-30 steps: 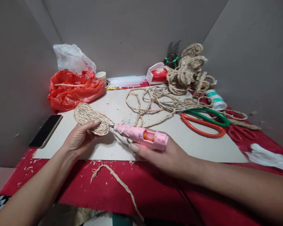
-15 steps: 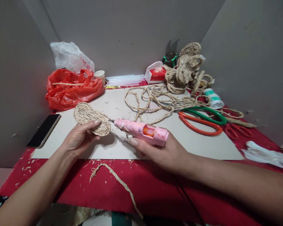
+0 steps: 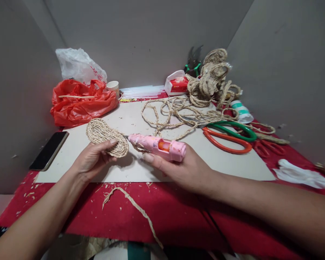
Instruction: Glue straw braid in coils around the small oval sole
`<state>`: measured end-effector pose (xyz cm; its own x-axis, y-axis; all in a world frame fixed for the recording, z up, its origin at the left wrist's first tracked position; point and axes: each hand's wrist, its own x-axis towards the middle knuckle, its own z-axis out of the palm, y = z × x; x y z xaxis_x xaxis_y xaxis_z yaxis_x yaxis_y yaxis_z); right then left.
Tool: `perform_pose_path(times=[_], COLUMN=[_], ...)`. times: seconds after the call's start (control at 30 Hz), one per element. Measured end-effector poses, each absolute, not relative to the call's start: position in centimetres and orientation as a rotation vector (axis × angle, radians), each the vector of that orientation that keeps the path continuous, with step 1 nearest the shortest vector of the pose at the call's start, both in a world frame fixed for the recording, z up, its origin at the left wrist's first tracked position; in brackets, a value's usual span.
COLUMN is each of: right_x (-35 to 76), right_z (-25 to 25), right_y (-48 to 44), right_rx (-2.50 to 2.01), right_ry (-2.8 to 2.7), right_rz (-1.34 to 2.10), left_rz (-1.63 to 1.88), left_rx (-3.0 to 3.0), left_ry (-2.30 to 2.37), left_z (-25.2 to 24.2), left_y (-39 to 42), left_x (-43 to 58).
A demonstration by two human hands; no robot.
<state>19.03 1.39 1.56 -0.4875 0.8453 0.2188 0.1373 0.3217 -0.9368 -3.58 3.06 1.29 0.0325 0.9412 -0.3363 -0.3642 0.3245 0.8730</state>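
Note:
My left hand grips a flat, sole-shaped coil of braided straw rope, thumb on top, holding it just above the pale board. My right hand is closed round a pink hot glue gun. Its nozzle points left and touches the coil's right edge. A braided rope runs from the coil to a loose tangle of rope farther back.
A red plastic bag, a white bag and a paper cup sit back left. A phone lies at left. Green and orange scissors, a tissue pack, rope bundle and white cloth lie right.
The glue gun has shifted slightly left, its nozzle now against the coil's edge. My left hand keeps its hold on the coil.

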Motion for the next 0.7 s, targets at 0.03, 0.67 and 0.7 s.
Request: perform_pose_path(times=[0.03, 0.67, 0.7], right_x=[19.04, 19.40, 19.40], right_z=[1.59, 1.67, 1.65], right_y=[1.40, 1.00, 0.97], right_rx=[-0.866, -0.942, -0.951], right_ry=[-1.853, -1.893, -1.894], right_rz=[1.211, 1.135, 1.142], left_rz=[1.132, 1.178, 1.181], left_rx=[0.674, 0.574, 0.569], left_ry=[1.100, 1.087, 1.085], left_z=[1.32, 1.91, 1.83], left_y=[3.07, 3.04, 3.04], left_x=[-3.58, -3.45, -3.54])
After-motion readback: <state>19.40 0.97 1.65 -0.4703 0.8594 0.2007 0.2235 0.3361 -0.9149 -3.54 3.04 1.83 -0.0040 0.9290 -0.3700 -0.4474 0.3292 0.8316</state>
